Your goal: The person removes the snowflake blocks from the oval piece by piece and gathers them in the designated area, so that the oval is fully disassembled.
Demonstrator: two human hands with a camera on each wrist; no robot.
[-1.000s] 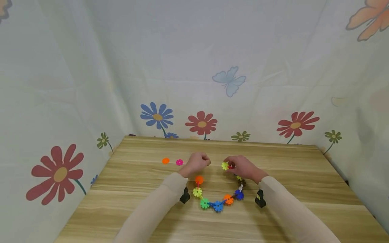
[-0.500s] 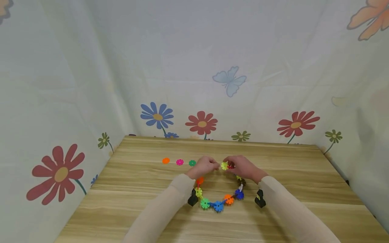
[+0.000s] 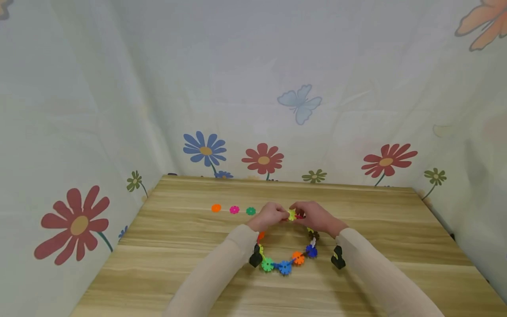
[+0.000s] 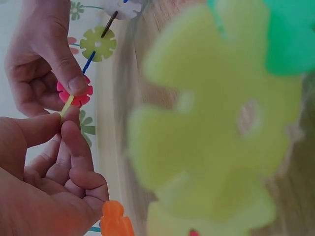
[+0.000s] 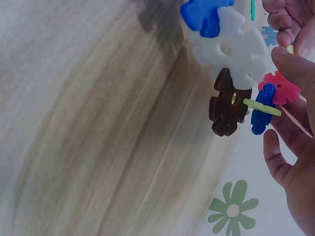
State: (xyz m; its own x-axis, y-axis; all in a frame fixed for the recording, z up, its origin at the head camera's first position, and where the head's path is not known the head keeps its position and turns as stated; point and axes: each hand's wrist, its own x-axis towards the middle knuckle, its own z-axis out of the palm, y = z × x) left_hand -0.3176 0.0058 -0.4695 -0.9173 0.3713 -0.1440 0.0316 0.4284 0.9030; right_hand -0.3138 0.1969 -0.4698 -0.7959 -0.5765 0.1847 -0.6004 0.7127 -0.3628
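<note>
A chain of slotted plastic flower discs curves toward the wearer on the table, with a green disc [image 3: 267,264], a light blue disc [image 3: 285,267] and an orange disc [image 3: 298,258] at its near side. My right hand [image 3: 317,216] grips a pink disc [image 4: 88,92] near the chain's far right end, thumb on its face. Slotted into that one is a yellow disc [image 3: 292,215], seen edge-on in the left wrist view. My left hand [image 3: 271,214] pinches the yellow disc's edge between thumb and index finger. The chain's left end is partly hidden behind the left wrist.
Left of the hands, an orange disc [image 3: 216,208], a pink disc [image 3: 234,210] and a dark green disc [image 3: 251,211] lie loose in a row on the wooden table [image 3: 158,246]. A flower-printed cloth [image 3: 237,79] hangs behind the table's far edge.
My left hand has moved right, uncovering the loose dark green disc, and has taken hold of the yellow disc's edge. My right hand has stayed nearly in place.
</note>
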